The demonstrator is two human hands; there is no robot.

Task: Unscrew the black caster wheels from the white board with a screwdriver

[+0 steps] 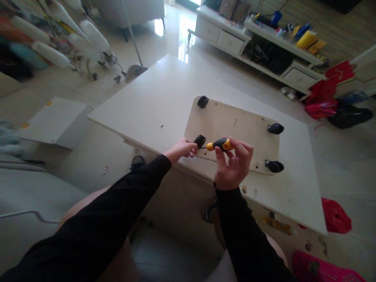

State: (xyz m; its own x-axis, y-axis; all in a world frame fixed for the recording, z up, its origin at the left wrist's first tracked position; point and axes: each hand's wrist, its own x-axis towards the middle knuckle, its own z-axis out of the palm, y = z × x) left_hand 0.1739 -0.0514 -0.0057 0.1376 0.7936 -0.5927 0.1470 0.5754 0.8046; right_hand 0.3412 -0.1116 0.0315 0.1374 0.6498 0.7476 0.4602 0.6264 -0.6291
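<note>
A cream-coloured board (226, 121) lies on the white table, with black caster wheels at its corners. In my right hand (232, 162) is a screwdriver (220, 145) with a yellow and black handle, gripped by fingers and thumb. Its shaft points left toward the base of the near-left caster (200, 141). My left hand (185, 149) is closed in a pinch beside that caster and the shaft's tip; what its fingertips hold is hidden. The other casters are the far-left one (202, 102), the far-right one (275, 128) and the near-right one (275, 166).
A small dark screw-like piece (161, 126) rests on the white table (141, 105), left of the board. On the floor at left stands a white box (58, 121). A low white cabinet (217, 33) lines the far wall, and red bags (320, 98) lie at right.
</note>
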